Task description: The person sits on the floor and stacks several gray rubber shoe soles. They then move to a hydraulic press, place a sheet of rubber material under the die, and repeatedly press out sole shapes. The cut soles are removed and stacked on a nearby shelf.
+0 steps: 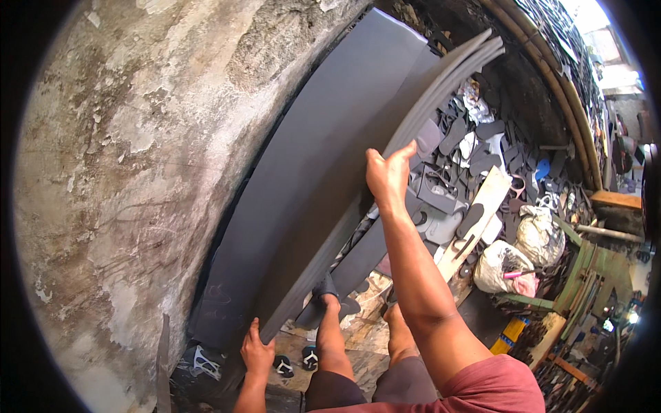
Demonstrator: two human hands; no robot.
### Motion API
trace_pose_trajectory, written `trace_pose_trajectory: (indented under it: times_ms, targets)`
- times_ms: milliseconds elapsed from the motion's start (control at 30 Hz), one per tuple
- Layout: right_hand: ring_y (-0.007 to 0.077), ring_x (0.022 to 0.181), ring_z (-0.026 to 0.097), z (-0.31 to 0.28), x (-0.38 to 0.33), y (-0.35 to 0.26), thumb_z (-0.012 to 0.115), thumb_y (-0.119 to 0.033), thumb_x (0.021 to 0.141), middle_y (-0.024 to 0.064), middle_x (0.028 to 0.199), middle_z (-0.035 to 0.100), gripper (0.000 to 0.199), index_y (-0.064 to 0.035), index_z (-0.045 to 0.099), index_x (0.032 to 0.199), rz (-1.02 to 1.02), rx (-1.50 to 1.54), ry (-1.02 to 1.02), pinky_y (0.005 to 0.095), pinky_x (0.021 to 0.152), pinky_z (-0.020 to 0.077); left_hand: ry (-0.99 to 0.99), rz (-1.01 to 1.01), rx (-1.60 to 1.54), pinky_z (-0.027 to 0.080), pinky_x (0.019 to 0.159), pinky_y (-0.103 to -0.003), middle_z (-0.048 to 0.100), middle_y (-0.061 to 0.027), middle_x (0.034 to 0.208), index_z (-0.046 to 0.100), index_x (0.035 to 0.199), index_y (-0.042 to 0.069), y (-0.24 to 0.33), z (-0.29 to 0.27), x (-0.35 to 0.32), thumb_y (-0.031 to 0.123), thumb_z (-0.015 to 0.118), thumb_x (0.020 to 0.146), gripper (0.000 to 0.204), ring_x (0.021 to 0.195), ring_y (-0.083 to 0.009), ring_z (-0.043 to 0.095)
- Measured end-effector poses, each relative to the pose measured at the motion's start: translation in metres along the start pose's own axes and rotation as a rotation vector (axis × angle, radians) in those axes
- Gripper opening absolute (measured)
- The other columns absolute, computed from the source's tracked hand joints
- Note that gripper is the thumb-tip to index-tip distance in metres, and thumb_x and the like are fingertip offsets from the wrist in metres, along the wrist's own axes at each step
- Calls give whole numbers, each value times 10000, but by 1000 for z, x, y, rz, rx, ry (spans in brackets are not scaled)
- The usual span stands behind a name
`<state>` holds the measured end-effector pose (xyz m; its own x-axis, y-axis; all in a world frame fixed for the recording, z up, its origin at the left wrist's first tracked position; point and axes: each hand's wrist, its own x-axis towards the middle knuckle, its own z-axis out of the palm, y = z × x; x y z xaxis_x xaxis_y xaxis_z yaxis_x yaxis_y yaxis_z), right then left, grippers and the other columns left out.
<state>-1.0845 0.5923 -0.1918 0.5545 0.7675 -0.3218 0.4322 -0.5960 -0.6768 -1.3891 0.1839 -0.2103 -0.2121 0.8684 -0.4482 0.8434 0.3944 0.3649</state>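
Several large dark grey foam sheets (323, 158) stand on edge, leaning against a rough stained wall (124, 151). My right hand (389, 175) grips the outer edge of the front sheet near its middle, arm stretched up. My left hand (256, 352) holds the bottom edge of the same stack low by the floor. My bare legs stand just right of the stack, one foot (325, 289) pressed against a sheet's lower part.
A pile of dark cut sole shapes and foam scraps (475, 151) lies behind the sheets. White stuffed sacks (506, 265), a wooden plank (475, 220) and a green wooden bench (592, 268) stand at right. Small sandals (296, 361) lie by my feet.
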Motion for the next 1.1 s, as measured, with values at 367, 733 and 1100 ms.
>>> trace_pose_trajectory:
  times_ms: [367, 733, 1100]
  targets:
    - [472, 1268, 583, 54, 6, -29, 699, -347, 925, 322, 1431, 494, 913, 25, 156, 1558, 97, 8, -25, 537, 1076, 477, 173, -155, 116, 442, 1050, -508, 588, -210, 1330, 427, 1420, 72, -19, -11, 26, 134, 905, 736, 837, 1238, -443, 564]
    - [492, 1148, 657, -4, 24, 8, 624, -354, 940, 354, 1199, 663, 915, 132, 121, 1530, 98, -7, -146, 510, 1029, 513, 8, -318, 101, 503, 956, -545, 660, -287, 1255, 506, 1376, 83, -64, -2, -52, 94, 847, 765, 700, 1162, -495, 624]
    - [515, 1150, 647, -255, -47, 269, 658, -379, 875, 402, 1203, 644, 949, 148, 147, 1477, 200, -56, -135, 506, 1032, 498, -130, -211, 319, 531, 961, -494, 700, -229, 1203, 571, 1414, 81, 77, -4, -312, 77, 719, 897, 537, 1076, -396, 679]
